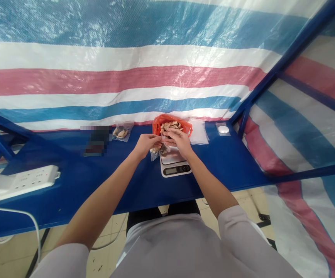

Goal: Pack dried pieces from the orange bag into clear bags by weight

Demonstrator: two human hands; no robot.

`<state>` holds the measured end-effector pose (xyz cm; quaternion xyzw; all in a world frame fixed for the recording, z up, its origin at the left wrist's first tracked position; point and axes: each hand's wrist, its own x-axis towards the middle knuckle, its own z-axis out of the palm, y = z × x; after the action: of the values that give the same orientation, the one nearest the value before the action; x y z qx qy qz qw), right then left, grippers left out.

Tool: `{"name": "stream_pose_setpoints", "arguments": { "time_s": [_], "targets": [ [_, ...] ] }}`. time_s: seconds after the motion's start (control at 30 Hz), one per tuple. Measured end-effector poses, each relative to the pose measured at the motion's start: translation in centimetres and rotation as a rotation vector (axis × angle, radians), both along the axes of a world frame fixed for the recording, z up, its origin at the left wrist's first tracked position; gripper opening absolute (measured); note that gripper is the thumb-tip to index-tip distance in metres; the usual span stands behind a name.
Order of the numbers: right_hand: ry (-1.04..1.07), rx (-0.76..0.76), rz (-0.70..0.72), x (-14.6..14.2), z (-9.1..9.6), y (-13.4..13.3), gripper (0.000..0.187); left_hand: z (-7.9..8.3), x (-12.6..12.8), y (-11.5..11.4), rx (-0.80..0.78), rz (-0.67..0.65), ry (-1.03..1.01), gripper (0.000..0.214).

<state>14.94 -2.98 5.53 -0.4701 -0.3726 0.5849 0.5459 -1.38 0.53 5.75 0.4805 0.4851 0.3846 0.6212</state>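
Note:
My left hand (pixel 148 144) pinches the top of a small clear plastic bag (pixel 155 154) with pale pieces inside. Beside it, my right hand (pixel 179 142) has its fingers bent at the same bag's edge, above the steel plate of a kitchen scale (pixel 175 170). Just behind my hands lies an open red plastic bag (pixel 157 122) heaped with dried, pale-brown slices (pixel 171 126), perhaps mushroom. The bag's lower part hangs over the scale's left side. My fingers hide its opening, and the scale's display is too small to read.
Left of my hands lies a filled clear bag (pixel 121 132), with a blurred dark object (pixel 98 141) farther left. Clear empty bags (pixel 199 132) and a white round item (pixel 222 129) are on the right. A power strip (pixel 25 180) sits at the blue table's left; striped sheeting (pixel 127 81) hangs behind.

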Motion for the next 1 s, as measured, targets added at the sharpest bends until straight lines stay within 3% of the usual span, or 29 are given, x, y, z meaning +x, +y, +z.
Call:
{"name": "stream_pose_setpoints", "arguments": {
  "time_s": [0.17,0.27,0.43,0.6,0.8,1.0],
  "targets": [
    [-0.083,0.042,0.006,0.5,-0.6,0.2,0.035,0.1,0.1,0.0,0.039,-0.003,0.042,0.015],
    [-0.24,0.129,0.03,1.0,-0.8,0.5,0.031,0.2,0.0,-0.1,0.091,0.01,0.048,0.015],
    [-0.532,0.213,0.183,1.6,0.6,0.6,0.025,0.5,-0.1,-0.3,0.14,0.02,0.013,0.018],
    [-0.536,0.204,0.259,1.7,1.5,0.7,0.019,0.7,-0.1,-0.5,0.142,0.007,-0.011,0.024],
    [-0.536,0.174,0.227,1.3,1.4,0.9,0.013,0.7,-0.3,-0.6,0.152,-0.007,-0.021,0.023],
    [-0.522,0.237,0.247,1.1,1.4,0.8,0.015,1.4,-0.9,-0.6,0.099,-0.058,0.006,0.029]
  ]
}}
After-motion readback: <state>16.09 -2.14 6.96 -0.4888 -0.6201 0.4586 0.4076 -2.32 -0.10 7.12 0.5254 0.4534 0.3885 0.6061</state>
